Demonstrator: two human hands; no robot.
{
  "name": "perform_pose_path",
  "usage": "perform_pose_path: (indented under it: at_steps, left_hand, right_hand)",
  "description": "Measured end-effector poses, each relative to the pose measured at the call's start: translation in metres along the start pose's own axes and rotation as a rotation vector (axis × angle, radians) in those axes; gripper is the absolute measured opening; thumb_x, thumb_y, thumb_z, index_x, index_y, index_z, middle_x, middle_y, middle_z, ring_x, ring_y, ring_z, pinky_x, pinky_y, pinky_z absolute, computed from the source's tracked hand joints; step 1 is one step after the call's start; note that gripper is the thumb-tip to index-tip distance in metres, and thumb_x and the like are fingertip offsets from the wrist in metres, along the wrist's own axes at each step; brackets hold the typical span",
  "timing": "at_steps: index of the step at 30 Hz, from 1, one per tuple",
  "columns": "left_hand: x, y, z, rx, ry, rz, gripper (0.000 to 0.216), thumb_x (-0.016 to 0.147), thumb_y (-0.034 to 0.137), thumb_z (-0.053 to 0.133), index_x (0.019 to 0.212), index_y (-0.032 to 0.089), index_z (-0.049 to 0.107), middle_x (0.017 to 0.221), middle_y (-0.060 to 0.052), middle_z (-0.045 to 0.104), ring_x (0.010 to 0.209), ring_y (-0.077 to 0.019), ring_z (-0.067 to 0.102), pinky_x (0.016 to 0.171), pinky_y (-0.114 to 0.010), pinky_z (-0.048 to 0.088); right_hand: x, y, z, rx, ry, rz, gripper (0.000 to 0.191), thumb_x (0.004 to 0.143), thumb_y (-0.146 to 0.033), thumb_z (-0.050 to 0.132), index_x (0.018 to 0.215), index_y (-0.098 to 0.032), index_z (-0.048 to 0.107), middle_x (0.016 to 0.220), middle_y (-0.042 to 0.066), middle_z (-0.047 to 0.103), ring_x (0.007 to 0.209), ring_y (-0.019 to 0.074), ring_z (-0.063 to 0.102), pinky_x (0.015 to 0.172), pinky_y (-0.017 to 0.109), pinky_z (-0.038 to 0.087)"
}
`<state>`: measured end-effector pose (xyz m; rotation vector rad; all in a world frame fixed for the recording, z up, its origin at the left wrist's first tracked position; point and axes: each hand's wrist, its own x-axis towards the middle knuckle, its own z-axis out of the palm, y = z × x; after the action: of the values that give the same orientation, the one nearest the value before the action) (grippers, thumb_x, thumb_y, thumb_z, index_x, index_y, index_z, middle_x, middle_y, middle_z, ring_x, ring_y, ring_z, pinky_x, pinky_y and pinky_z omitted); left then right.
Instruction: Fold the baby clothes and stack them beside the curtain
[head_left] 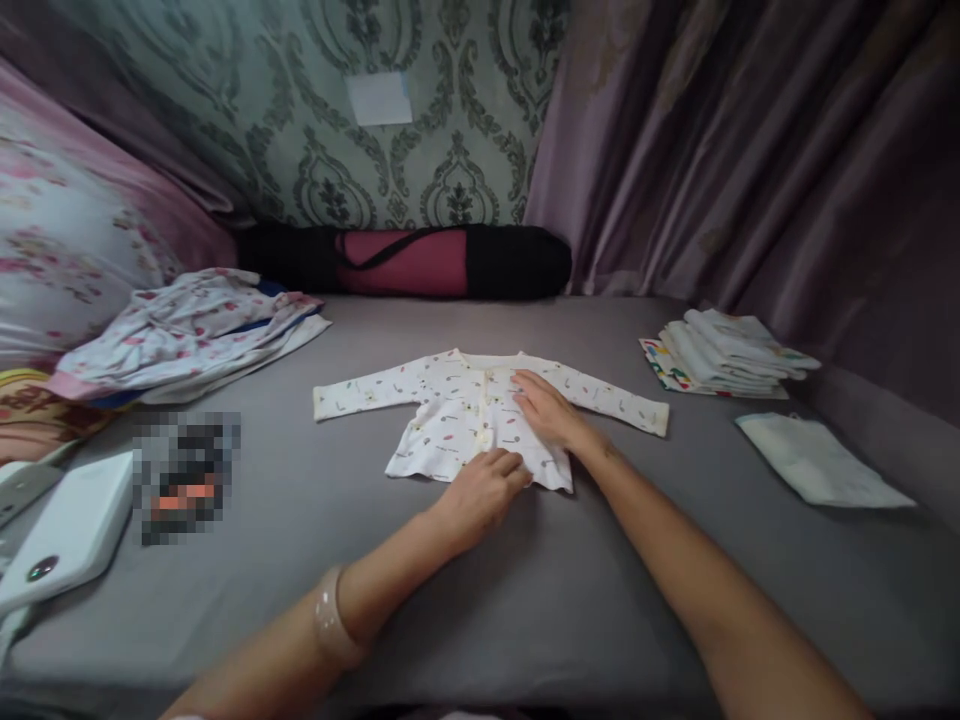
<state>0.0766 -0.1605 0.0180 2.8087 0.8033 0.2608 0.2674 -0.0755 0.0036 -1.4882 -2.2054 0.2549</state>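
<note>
The left hand (480,497) covers part of the shirt's (442,430) hem, so I cannot tell whether its curled fingers pinch; the right hand (547,408) rests outstretched on the front; white, sparsely printed, sleeves spread, the garment lies flat amid gray sheet (600,580), well apart from the folded stack (712,360).

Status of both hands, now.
Left hand: curled at the lower front of the patterned shirt; whether it grips cannot be told.
Right hand: open, on the shirt's front.
</note>
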Motion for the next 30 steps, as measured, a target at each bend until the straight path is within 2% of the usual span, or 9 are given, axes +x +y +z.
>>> perform_pose_path:
  at_steps: [2,5,11,14,17,21,24,27,30]
  left_hand:
    - [-0.004,0.000,0.006,-0.014,0.055,-0.005,0.029,0.095,0.016,0.036,0.117,0.016,0.055,0.114,-0.010,0.059,0.110,-0.0210,0.052,0.096,-0.033,0.043]
    - [-0.009,-0.002,0.009,-0.072,0.117,0.003,0.031,0.095,0.015,0.034,0.119,0.015,0.054,0.120,-0.010,0.058,0.116,-0.0200,0.050,0.102,-0.032,0.039]
    - [-0.015,-0.007,-0.001,-0.254,0.108,-0.013,0.027,0.094,0.017,0.036,0.108,0.020,0.059,0.107,-0.009,0.063,0.104,-0.0186,0.058,0.092,-0.029,0.045]
    - [-0.019,-0.013,-0.004,-0.305,0.170,-0.068,0.025,0.095,0.020,0.036,0.102,0.019,0.060,0.099,-0.009,0.065,0.097,-0.0184,0.060,0.088,-0.028,0.045]
    - [-0.023,-0.027,-0.009,-0.318,0.268,-0.202,0.027,0.096,0.023,0.035,0.099,0.019,0.061,0.094,-0.008,0.066,0.093,-0.0182,0.061,0.084,-0.027,0.045]
    - [-0.032,-0.049,-0.020,-0.275,0.354,-0.469,0.026,0.095,0.025,0.037,0.099,0.020,0.063,0.092,-0.006,0.067,0.089,-0.0176,0.061,0.078,-0.026,0.045]
    - [-0.040,-0.063,-0.029,-0.200,0.344,-0.633,0.026,0.095,0.026,0.038,0.093,0.019,0.063,0.090,-0.006,0.067,0.086,-0.0178,0.060,0.076,-0.026,0.044]
    - [-0.049,-0.074,-0.036,-0.099,0.327,-0.776,0.023,0.094,0.027,0.041,0.096,0.018,0.063,0.098,-0.008,0.066,0.095,-0.0204,0.059,0.080,-0.028,0.043]
    - [-0.056,-0.081,-0.040,-0.030,0.238,-0.909,0.023,0.093,0.029,0.044,0.098,0.016,0.061,0.101,-0.012,0.066,0.097,-0.0238,0.059,0.080,-0.031,0.043]
  right_hand:
    - [0.006,-0.001,0.014,-0.125,-0.074,-0.005,0.051,0.093,-0.032,0.034,0.136,-0.007,0.044,0.147,0.018,0.037,0.138,0.0242,0.030,0.114,0.041,0.023]
    - [0.002,0.000,0.024,-0.230,-0.167,-0.005,0.059,0.096,-0.041,0.027,0.144,-0.008,0.034,0.152,0.018,0.027,0.142,0.0252,0.022,0.115,0.046,0.017]
    - [-0.027,-0.008,0.015,-0.304,-0.297,-0.140,0.059,0.097,-0.043,0.024,0.149,-0.014,0.024,0.156,0.012,0.019,0.144,0.0223,0.014,0.116,0.048,0.013]
    - [-0.040,-0.016,0.008,-0.299,-0.356,-0.159,0.059,0.098,-0.043,0.022,0.151,-0.017,0.018,0.157,0.011,0.016,0.144,0.0214,0.011,0.116,0.048,0.012]
    - [-0.052,-0.024,0.002,-0.272,-0.414,-0.171,0.061,0.098,-0.046,0.022,0.152,-0.019,0.013,0.157,0.009,0.014,0.144,0.0215,0.008,0.117,0.049,0.011]
    - [-0.072,-0.039,-0.006,-0.261,-0.446,-0.188,0.059,0.099,-0.045,0.021,0.152,-0.019,0.012,0.157,0.008,0.011,0.144,0.0202,0.005,0.117,0.047,0.010]
    - [-0.090,-0.053,-0.012,-0.249,-0.455,-0.190,0.059,0.099,-0.044,0.023,0.152,-0.019,0.013,0.157,0.007,0.013,0.144,0.0201,0.006,0.118,0.046,0.011]
    - [-0.108,-0.063,-0.020,-0.201,-0.478,-0.166,0.062,0.098,-0.045,0.027,0.152,-0.021,0.011,0.157,0.005,0.012,0.144,0.0212,0.010,0.118,0.045,0.016]
    - [-0.117,-0.070,-0.032,-0.131,-0.501,-0.133,0.065,0.095,-0.047,0.036,0.152,-0.023,0.015,0.156,0.005,0.017,0.142,0.0233,0.020,0.116,0.042,0.024]
